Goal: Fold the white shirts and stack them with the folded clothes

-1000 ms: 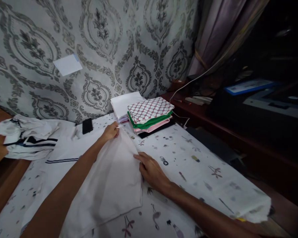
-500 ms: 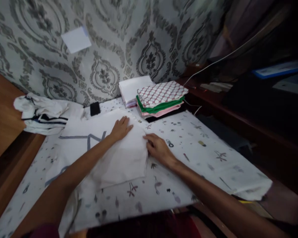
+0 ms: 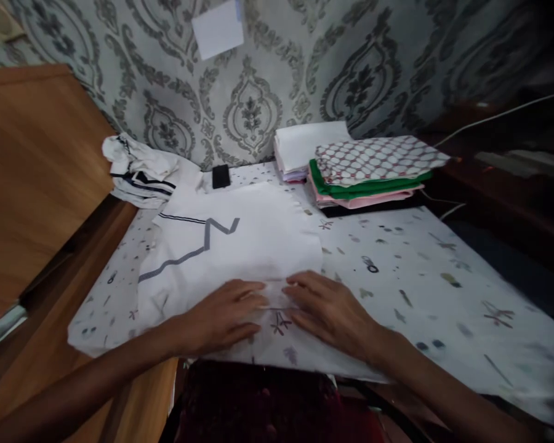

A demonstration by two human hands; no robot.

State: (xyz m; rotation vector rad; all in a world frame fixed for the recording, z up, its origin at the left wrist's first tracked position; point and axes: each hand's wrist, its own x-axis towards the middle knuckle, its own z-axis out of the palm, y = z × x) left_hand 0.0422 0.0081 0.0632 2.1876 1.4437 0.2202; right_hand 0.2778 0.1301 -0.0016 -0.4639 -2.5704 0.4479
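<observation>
A white garment with dark striped trim lies spread on the patterned table cover. My left hand rests at its near edge, fingers stretched toward the right and a little apart. Facing it, my right hand touches the garment's near right corner with its fingers extended and spread. A short stretch of the garment's hem shows between the two sets of fingertips. Neither hand visibly grips the cloth.
A crumpled white and black cloth pile sits at the back left, beside a wooden panel. A black phone-like object lies near the wall. Folded fabrics and folded white cloths are stacked at the back right.
Both hands have come nearer to me, from the garment's middle and right side to its near edge. The left hand no longer lies across the middle. The view has swung left.
</observation>
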